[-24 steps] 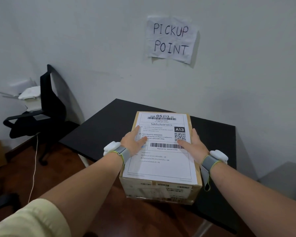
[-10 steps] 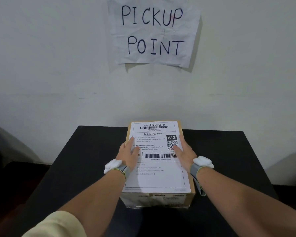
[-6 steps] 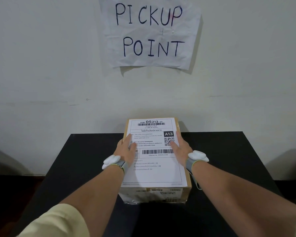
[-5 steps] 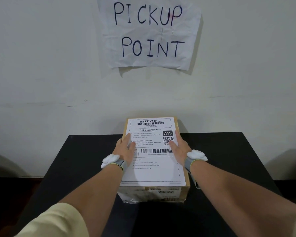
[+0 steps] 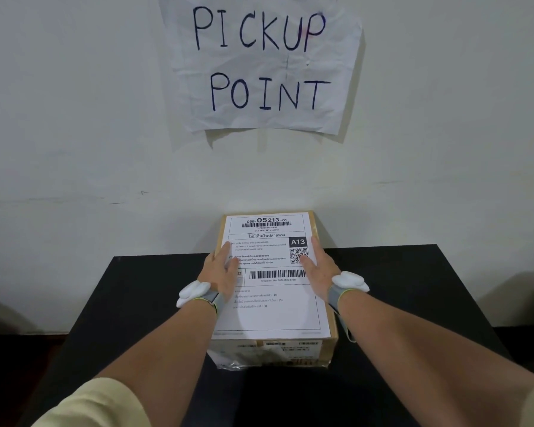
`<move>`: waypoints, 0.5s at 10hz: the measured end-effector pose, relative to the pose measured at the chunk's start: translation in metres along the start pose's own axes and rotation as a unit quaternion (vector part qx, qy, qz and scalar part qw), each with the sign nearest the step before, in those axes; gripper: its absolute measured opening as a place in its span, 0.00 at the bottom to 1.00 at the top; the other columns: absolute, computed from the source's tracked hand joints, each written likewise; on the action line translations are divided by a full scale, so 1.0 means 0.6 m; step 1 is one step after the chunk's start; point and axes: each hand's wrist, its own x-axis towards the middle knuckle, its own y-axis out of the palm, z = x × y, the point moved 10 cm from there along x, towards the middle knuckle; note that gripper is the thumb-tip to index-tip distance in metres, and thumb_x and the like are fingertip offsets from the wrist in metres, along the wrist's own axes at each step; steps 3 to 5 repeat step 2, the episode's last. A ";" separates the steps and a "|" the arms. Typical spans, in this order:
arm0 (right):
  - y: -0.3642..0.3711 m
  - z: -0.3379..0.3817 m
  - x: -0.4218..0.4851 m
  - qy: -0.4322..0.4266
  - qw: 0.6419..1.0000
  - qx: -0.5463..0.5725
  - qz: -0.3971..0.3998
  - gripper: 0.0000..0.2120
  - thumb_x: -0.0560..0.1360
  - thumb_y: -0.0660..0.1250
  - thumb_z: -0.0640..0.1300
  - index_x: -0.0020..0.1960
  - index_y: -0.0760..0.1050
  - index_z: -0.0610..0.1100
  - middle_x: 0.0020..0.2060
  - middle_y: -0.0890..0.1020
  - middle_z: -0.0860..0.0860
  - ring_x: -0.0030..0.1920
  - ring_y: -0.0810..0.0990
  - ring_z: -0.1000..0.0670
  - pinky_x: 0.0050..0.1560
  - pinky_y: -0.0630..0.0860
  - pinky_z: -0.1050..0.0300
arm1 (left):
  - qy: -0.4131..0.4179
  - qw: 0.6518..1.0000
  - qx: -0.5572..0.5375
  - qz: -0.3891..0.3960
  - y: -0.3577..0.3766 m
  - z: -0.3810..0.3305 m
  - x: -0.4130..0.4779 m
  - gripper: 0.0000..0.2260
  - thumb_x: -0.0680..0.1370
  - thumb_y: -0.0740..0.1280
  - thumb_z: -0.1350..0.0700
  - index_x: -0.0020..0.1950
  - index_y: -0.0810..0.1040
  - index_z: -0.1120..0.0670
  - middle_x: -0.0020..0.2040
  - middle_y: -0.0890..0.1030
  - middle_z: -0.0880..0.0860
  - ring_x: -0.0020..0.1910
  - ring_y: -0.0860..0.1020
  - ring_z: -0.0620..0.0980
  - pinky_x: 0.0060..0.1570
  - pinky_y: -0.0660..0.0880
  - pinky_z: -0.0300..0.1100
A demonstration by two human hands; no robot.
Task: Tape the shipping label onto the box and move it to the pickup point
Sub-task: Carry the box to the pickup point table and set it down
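Note:
A brown cardboard box [image 5: 299, 354] sits over the middle of a black table [image 5: 142, 303], its far end near the wall. A white shipping label [image 5: 269, 315] with barcodes and a QR code covers its top. My left hand [image 5: 221, 272] grips the box's left side with the thumb lying on the label. My right hand [image 5: 319, 266] grips the right side the same way. Both wrists wear white bands. Whether the box's underside touches the table is hidden.
A crumpled paper sign [image 5: 261, 61] reading "PICKUP POINT" hangs on the white wall [image 5: 74, 118] straight above the table. Dark floor shows at both sides of the table.
I have walked up to the table from its left corner and now face the sign squarely. The box has come over the tabletop and moved toward the wall, both hands still on it.

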 end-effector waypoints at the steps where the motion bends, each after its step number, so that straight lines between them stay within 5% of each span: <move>1: 0.003 -0.001 -0.003 0.007 1.000 0.000 0.016 0.29 0.80 0.57 0.50 0.77 0.49 0.53 0.69 0.70 0.47 0.66 0.72 0.45 0.61 0.67 0.56 | 0.011 1.000 0.003 -0.018 -0.004 -0.008 -0.009 0.24 0.81 0.53 0.45 0.77 0.57 0.46 0.77 0.58 0.54 0.70 0.67 0.54 0.62 0.63 0.43; 2: -0.003 0.023 -0.013 -0.035 0.999 0.003 0.023 0.29 0.76 0.57 0.56 0.75 0.55 0.56 0.67 0.72 0.47 0.66 0.72 0.46 0.64 0.69 0.51 | 0.073 0.995 0.021 -0.069 -0.023 -0.040 -0.033 0.22 0.81 0.55 0.45 0.74 0.65 0.50 0.76 0.59 0.53 0.73 0.63 0.54 0.65 0.61 0.44; 5: -0.003 0.023 -0.013 -0.035 0.999 0.003 0.023 0.29 0.76 0.57 0.56 0.75 0.55 0.56 0.67 0.72 0.47 0.66 0.72 0.46 0.64 0.69 0.51 | 0.073 0.995 0.021 -0.069 -0.023 -0.040 -0.033 0.22 0.81 0.55 0.45 0.74 0.65 0.50 0.76 0.59 0.53 0.73 0.63 0.54 0.65 0.61 0.44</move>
